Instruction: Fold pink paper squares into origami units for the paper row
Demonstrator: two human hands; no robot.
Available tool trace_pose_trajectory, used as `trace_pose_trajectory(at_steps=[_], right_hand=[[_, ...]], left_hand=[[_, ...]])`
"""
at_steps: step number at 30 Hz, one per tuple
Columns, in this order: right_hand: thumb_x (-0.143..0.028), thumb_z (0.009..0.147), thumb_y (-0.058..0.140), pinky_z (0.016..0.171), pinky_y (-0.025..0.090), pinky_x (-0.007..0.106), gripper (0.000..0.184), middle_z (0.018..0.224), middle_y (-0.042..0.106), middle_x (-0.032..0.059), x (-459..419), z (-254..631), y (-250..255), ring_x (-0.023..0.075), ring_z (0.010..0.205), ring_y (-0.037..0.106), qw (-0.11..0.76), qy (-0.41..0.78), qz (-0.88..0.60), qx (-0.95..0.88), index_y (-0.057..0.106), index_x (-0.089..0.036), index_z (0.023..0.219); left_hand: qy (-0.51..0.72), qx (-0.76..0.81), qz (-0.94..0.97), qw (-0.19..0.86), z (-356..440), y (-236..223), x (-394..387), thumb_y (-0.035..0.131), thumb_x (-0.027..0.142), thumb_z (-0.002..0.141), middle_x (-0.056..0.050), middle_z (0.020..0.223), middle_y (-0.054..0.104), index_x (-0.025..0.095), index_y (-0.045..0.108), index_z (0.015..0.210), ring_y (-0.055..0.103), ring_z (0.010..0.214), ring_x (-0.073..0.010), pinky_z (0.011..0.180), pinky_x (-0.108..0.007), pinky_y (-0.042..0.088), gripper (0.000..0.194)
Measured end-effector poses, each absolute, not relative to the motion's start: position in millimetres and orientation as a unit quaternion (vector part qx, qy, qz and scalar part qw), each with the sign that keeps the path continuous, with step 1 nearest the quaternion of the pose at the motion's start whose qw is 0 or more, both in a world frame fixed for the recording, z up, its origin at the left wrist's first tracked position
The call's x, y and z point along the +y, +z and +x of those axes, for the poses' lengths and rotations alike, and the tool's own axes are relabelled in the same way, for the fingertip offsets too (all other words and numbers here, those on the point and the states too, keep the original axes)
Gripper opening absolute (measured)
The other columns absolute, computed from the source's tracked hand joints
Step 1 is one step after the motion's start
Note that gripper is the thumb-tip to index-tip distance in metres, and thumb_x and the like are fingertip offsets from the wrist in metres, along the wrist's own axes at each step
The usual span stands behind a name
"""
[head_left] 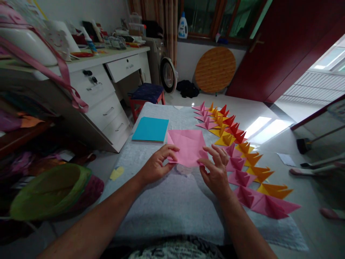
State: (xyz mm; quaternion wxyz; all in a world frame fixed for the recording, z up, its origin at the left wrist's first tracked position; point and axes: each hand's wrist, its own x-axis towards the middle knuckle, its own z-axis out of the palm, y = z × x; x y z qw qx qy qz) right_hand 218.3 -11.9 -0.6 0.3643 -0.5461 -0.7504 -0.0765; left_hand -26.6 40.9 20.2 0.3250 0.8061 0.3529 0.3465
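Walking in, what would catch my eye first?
Probably the folded paper figures, pink, yellow and red, lining the cloth-covered surface's right side. Next, the pink sheet in the middle, held in the left hand, the right hand at its edge. Then the blue square beyond the left hand.

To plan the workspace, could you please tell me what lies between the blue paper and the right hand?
The pink sheet is between them, as the head view shows.

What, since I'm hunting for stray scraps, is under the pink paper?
Cloth, with a faint patch, shows just past the near edge of the pink paper. The area directly beneath is covered, so I can't tell about scraps.
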Motion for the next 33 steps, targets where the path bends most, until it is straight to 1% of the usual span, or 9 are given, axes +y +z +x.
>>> trace_pose_trajectory(at_steps=[2, 4, 8, 11, 16, 20, 23, 26, 33], right_hand=[[-0.012, 0.086, 0.057, 0.117, 0.023, 0.056, 0.016, 0.134, 0.061, 0.0035, -13, 215, 0, 0.0279, 0.14, 0.039, 0.358, -0.08, -0.536, -0.76, 0.065, -0.025, 0.083], [-0.01, 0.085, 0.057, 0.118, 0.021, 0.055, 0.016, 0.133, 0.063, 0.0043, -13, 209, -1, 0.0275, 0.141, 0.039, 0.337, -0.07, -0.521, -0.781, 0.064, -0.024, 0.081], [-0.004, 0.08, 0.056, 0.12, 0.017, 0.055, 0.019, 0.128, 0.067, 0.0047, -12, 199, -6, 0.026, 0.137, 0.046, 0.284, -0.008, -0.483, -0.828, 0.061, -0.022, 0.084], [-0.005, 0.082, 0.055, 0.117, 0.026, 0.051, 0.02, 0.122, 0.071, 0.0058, -11, 195, -10, 0.0241, 0.128, 0.055, 0.265, 0.037, -0.464, -0.844, 0.061, -0.022, 0.09], [-0.007, 0.086, 0.055, 0.103, 0.045, 0.044, 0.016, 0.111, 0.074, 0.0092, -8, 192, -14, 0.0243, 0.111, 0.064, 0.291, 0.069, -0.418, -0.858, 0.063, -0.02, 0.091], [-0.009, 0.09, 0.053, 0.09, 0.051, 0.038, 0.015, 0.103, 0.075, 0.0101, -7, 190, -15, 0.023, 0.097, 0.067, 0.317, 0.108, -0.397, -0.854, 0.065, -0.019, 0.091], [-0.016, 0.093, 0.055, 0.085, 0.051, 0.036, 0.012, 0.096, 0.074, 0.0083, -6, 190, -15, 0.0216, 0.091, 0.068, 0.337, 0.165, -0.429, -0.822, 0.066, -0.021, 0.092], [-0.023, 0.094, 0.057, 0.077, 0.049, 0.032, 0.012, 0.085, 0.072, 0.0057, -5, 192, -15, 0.0199, 0.082, 0.065, 0.348, 0.21, -0.479, -0.778, 0.066, -0.021, 0.087], [-0.029, 0.088, 0.055, 0.064, 0.039, 0.028, 0.016, 0.071, 0.062, 0.0018, 3, 193, -18, 0.0166, 0.066, 0.054, 0.335, 0.217, -0.605, -0.689, 0.061, -0.02, 0.077]], left_hand=[[0.323, 0.393, 0.817, 0.272, -27, 12, 46, 0.058, 0.007, 0.082, -0.012, 0.144, 0.049, 0.018, 0.062, 0.086, 0.05, 0.133, -0.0239, 0.112, -0.045, 0.043, 0.013], [0.294, 0.424, 0.836, 0.188, -28, 2, 50, 0.053, 0.002, 0.081, -0.013, 0.15, 0.042, 0.017, 0.065, 0.088, 0.045, 0.138, -0.0263, 0.114, -0.048, 0.041, 0.02], [0.226, 0.411, 0.881, 0.065, -29, -6, 50, 0.054, 0.001, 0.08, -0.015, 0.145, 0.048, 0.016, 0.069, 0.091, 0.042, 0.138, -0.0312, 0.115, -0.053, 0.037, 0.024], [0.213, 0.395, 0.893, 0.041, -30, -4, 44, 0.058, 0.003, 0.082, -0.014, 0.141, 0.052, 0.017, 0.071, 0.096, 0.043, 0.134, -0.0307, 0.114, -0.051, 0.039, 0.024], [0.204, 0.378, 0.901, 0.055, -35, -2, 41, 0.068, 0.011, 0.084, -0.01, 0.127, 0.061, 0.019, 0.073, 0.084, 0.05, 0.119, -0.0293, 0.102, -0.047, 0.045, 0.01], [0.165, 0.386, 0.905, 0.07, -40, -1, 46, 0.072, 0.016, 0.084, -0.007, 0.108, 0.069, 0.02, 0.074, 0.081, 0.055, 0.102, -0.0268, 0.089, -0.043, 0.047, 0.006], [0.138, 0.401, 0.9, 0.099, -42, 1, 50, 0.07, 0.017, 0.086, -0.007, 0.095, 0.069, 0.019, 0.075, 0.084, 0.056, 0.093, -0.0242, 0.085, -0.04, 0.046, 0.005], [0.136, 0.426, 0.881, 0.151, -45, 3, 54, 0.068, 0.015, 0.086, -0.007, 0.09, 0.068, 0.017, 0.074, 0.083, 0.057, 0.092, -0.0229, 0.085, -0.037, 0.046, 0.006], [0.152, 0.459, 0.841, 0.242, -49, 1, 60, 0.059, 0.011, 0.085, -0.005, 0.085, 0.062, 0.016, 0.07, 0.079, 0.058, 0.091, -0.0211, 0.084, -0.034, 0.045, 0.013]])
